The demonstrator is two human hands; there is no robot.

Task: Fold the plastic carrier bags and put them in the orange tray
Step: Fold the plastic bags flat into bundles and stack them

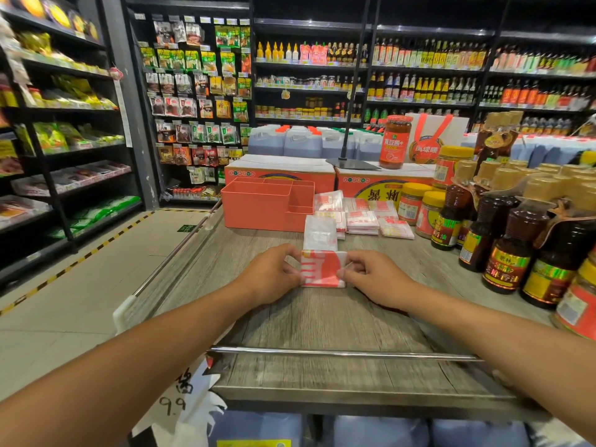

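Pinching the bag (323, 268) on the worktop (322, 321), left hand (274, 276) and right hand (378, 279) each holding one side. Probably being soft, light, slippery; best holding by its edges.

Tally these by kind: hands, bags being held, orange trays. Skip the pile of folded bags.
Hands: 2, left hand and right hand
held bag: 1
orange tray: 1
Total: 4

bag (323, 268): white, red print | tray (258, 206): orange | tabletop (322, 321): grey woodgrain
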